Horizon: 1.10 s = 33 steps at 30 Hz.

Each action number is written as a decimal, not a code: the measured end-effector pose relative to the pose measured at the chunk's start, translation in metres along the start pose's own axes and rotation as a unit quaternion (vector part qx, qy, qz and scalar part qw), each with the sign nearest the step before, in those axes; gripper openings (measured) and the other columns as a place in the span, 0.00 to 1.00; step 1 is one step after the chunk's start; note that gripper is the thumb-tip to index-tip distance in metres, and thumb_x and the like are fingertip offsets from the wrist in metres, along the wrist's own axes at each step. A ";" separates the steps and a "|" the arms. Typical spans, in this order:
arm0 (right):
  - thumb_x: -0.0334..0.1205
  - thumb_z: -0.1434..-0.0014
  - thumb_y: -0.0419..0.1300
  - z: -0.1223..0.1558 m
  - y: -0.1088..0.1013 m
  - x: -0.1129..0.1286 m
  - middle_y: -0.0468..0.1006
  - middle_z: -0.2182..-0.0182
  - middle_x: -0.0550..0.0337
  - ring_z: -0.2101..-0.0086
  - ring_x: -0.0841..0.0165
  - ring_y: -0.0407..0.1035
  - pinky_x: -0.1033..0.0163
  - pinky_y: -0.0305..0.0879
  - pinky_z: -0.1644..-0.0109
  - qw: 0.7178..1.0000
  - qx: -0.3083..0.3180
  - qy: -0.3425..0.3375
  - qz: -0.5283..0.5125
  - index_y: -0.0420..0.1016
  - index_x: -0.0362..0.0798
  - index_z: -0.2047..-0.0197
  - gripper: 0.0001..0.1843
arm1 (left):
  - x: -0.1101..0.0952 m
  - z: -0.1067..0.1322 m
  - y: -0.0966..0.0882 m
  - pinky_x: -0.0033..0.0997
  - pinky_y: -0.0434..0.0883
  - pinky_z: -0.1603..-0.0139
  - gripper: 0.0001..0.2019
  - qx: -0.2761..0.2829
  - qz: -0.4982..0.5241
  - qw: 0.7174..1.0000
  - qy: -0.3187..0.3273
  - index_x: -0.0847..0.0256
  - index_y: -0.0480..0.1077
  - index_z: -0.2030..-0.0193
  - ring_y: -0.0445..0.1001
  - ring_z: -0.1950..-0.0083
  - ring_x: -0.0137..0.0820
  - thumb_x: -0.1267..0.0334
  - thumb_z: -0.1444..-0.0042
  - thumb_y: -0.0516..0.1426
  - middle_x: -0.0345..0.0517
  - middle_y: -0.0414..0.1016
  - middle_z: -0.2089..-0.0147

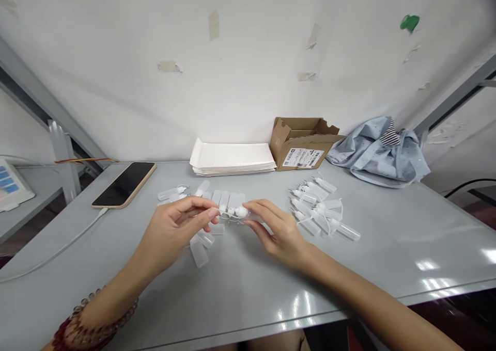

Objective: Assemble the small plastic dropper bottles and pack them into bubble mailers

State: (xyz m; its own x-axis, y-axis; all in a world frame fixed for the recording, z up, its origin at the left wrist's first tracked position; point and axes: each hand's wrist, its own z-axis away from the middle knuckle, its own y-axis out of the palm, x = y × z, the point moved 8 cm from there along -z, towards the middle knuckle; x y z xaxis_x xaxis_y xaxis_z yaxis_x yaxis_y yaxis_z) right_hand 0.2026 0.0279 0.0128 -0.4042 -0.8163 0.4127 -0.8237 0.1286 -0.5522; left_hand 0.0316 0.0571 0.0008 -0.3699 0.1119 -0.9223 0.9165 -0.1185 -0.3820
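— Brown and red beaded bracelets (93,334) sit nearest us. What does that left hand (174,224) hold?

— Can't tell; thumb and forefinger nearly meet beside the small translucent plastic bottle with a white cap (245,213).

— And the right hand (277,232)?

— Closed around that bottle, sideways over the glossy grey table (232,299), likely so its capped end faces the left.

— Why two clusters?

— Similar bottles form a left group (199,253) and a right group (320,219), well apart, presumably avoiding mixing while staying reachable.

the head camera looks forward and down over the table (232,299).
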 end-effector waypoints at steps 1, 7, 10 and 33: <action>0.28 0.38 0.52 0.001 0.002 0.001 0.73 0.60 0.50 0.61 0.66 0.70 0.61 0.71 0.60 1.000 0.008 -0.005 0.000 0.63 0.47 0.47 0.17 | 0.000 0.000 -0.001 0.26 0.73 0.68 0.09 -0.003 -0.002 1.000 0.000 0.57 0.75 0.66 0.73 0.72 0.29 0.55 0.46 0.59 0.41 0.77 0.71; 0.28 0.38 0.52 0.002 0.005 0.001 0.73 0.60 0.50 0.62 0.67 0.70 0.62 0.71 0.61 1.000 0.016 -0.011 -0.007 0.63 0.46 0.46 0.17 | -0.005 0.003 0.004 0.26 0.72 0.68 0.09 0.004 -0.032 0.999 0.032 0.56 0.76 0.64 0.72 0.72 0.29 0.55 0.45 0.57 0.40 0.77 0.70; 0.28 0.38 0.52 0.001 0.006 0.002 0.73 0.60 0.50 0.62 0.67 0.70 0.62 0.71 0.61 1.000 0.024 -0.010 -0.013 0.63 0.46 0.46 0.17 | -0.006 0.004 0.006 0.25 0.72 0.69 0.09 0.003 -0.032 0.999 0.039 0.55 0.77 0.65 0.72 0.71 0.28 0.56 0.45 0.57 0.40 0.77 0.69; 0.29 0.38 0.51 0.003 0.008 0.006 0.72 0.59 0.48 0.60 0.65 0.70 0.60 0.72 0.60 0.999 0.040 -0.017 -0.026 0.61 0.46 0.44 0.19 | -0.006 0.003 0.011 0.24 0.71 0.69 0.08 0.029 -0.029 0.998 0.046 0.56 0.76 0.67 0.72 0.69 0.29 0.57 0.45 0.58 0.41 0.77 0.67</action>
State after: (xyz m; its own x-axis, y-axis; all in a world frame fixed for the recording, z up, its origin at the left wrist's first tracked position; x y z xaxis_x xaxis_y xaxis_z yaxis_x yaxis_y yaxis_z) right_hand 0.1950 0.0223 0.0092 -0.3463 -0.8395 0.4186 -0.8088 0.0411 -0.5866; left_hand 0.0433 0.0520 0.0024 -0.4040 0.2097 -0.8904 0.8826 -0.1665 -0.4397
